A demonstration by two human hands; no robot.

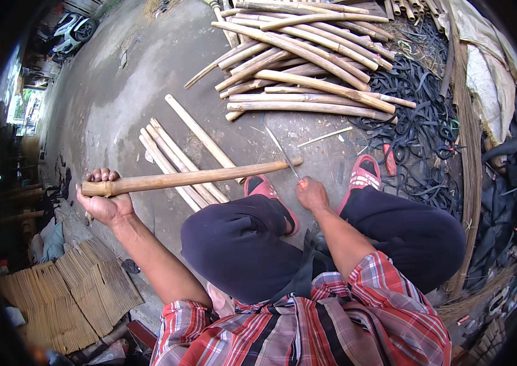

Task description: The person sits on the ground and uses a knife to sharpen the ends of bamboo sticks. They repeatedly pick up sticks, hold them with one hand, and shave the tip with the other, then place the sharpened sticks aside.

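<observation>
My left hand (109,206) is closed around the thick, jointed left end of a bamboo pole (197,178). The pole reaches to the right across the front of my knees, its far end slightly higher. In my right hand (312,194) is the handle of a knife (280,145) with a long, narrow blade pointing away from me and to the left. The blade crosses the pole close to its right end; whether it is cutting in, I cannot tell. Beneath the held pole, several bamboo poles (179,152) lie on the ground.
A large pile of bamboo poles (307,61) lies ahead. Black rubber-like strips (417,116) are tangled to its right, beside a red piece (389,160). A thin stick (325,136) lies before my pink slippers (365,174). Bundled flat slats (69,293) lie at lower left.
</observation>
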